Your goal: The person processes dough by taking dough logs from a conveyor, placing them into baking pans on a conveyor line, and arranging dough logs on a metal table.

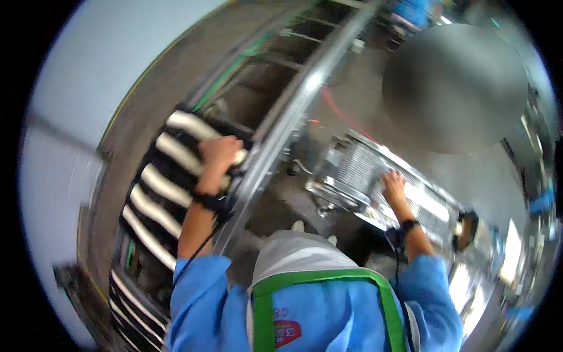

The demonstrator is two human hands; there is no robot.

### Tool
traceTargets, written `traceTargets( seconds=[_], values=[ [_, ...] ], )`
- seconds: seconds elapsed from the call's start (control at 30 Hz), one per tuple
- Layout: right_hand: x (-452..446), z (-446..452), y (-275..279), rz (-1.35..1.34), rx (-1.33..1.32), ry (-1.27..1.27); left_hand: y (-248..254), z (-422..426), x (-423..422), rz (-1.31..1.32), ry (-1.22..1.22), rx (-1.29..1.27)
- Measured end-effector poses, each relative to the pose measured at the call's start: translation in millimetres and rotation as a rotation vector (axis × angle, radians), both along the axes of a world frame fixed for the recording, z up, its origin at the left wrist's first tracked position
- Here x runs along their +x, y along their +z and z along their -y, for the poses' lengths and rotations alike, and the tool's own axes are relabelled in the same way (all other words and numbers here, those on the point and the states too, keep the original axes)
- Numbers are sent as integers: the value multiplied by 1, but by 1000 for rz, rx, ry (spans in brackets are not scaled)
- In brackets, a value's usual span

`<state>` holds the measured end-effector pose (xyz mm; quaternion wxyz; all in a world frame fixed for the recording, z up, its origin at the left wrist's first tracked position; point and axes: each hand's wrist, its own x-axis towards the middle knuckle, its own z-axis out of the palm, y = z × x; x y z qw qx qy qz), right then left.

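Note:
My left hand (220, 154) is closed over the end of a long white dough strip, with a pale bit showing past the fingers. Several similar dough strips (153, 206) lie side by side on a black ribbed conveyor (157, 166) at my left. Across the gap, my right hand (394, 182) is open, its slightly blurred fingers over a metal mesh belt (358, 166). One white dough strip (427, 203) lies along that belt, just beyond the hand. Black bands with cords circle both wrists.
A long metal rail (296, 111) runs between the black conveyor and my body. The mesh belt sits in a metal machine frame (334, 190). A red cable (343, 115) crosses the floor behind it. Blue-clad people (413, 13) appear at the top right. A grey blur covers the upper right.

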<state>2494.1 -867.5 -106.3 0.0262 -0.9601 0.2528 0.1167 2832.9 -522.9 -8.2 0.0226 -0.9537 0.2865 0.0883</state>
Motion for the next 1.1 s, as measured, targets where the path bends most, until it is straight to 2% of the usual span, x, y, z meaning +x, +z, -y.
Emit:
traceTargets(
  seconds=[0.03, 0.07, 0.1, 0.17, 0.2, 0.27, 0.33, 0.4, 0.47, 0.53, 0.57, 0.6, 0.67, 0.73, 0.83, 0.9, 0.97, 1.0, 1.07, 1.1],
  values=[
    [-3, 9, -12, 23, -2, -4, 14, 7, -2, 61, -1, -202],
    [-6, 18, -22, 154, 56, 81, 17, 17, -3, 62, -28, -271],
    [-2, 15, -20, 109, 26, 80, 18, 24, -7, 82, -123, -436],
    [18, 9, 9, 10, 52, -43, 32, 61, -28, 21, -214, -453],
    [16, 14, 1, 180, 16, -85, 27, 77, -33, -14, -337, -503],
    [0, 27, 22, 517, 148, -200, 27, 110, -52, -133, -443, -484],
    [-42, 50, 61, 726, 237, -388, 29, 144, -78, -227, -546, -444],
    [-106, 57, 107, 1005, 241, -692, 29, 174, -104, -306, -625, -385],
    [-175, 36, 161, 1270, 328, -772, 22, 204, -130, -324, -751, -298],
    [-248, -2, 193, 1295, 39, -794, 15, 230, -160, -364, -920, -335],
    [-286, -23, 194, 1313, 8, -860, 8, 244, -176, -392, -979, -332],
    [-322, -46, 193, 1332, -22, -923, 3, 257, -194, -417, -1035, -328],
    [-388, -100, 178, 1164, -59, -1176, -8, 285, -230, -500, -1140, -304],
    [-442, -150, 151, 881, -32, -1565, -18, 305, -280, -513, -1214, -262],
    [-511, -222, 54, 1135, 92, -1901, -47, 336, -350, -534, -1331, -241],
    [-533, -246, 33, 1196, 94, -1964, -64, 350, -388, -506, -1320, -235],
    [-540, -264, 36, 1552, 83, -1992, -90, 364, -411, -455, -1303, -228],
    [-543, -269, 34, 1566, 82, -2012, -89, 369, -423, -447, -1323, -215],
    [-552, -272, 37, 1603, 36, -1936, -85, 374, -448, -304, -1216, -248],
    [-556, -271, 44, 1543, 37, -1911, -89, 381, -452, -283, -1190, -268]
  ],
)
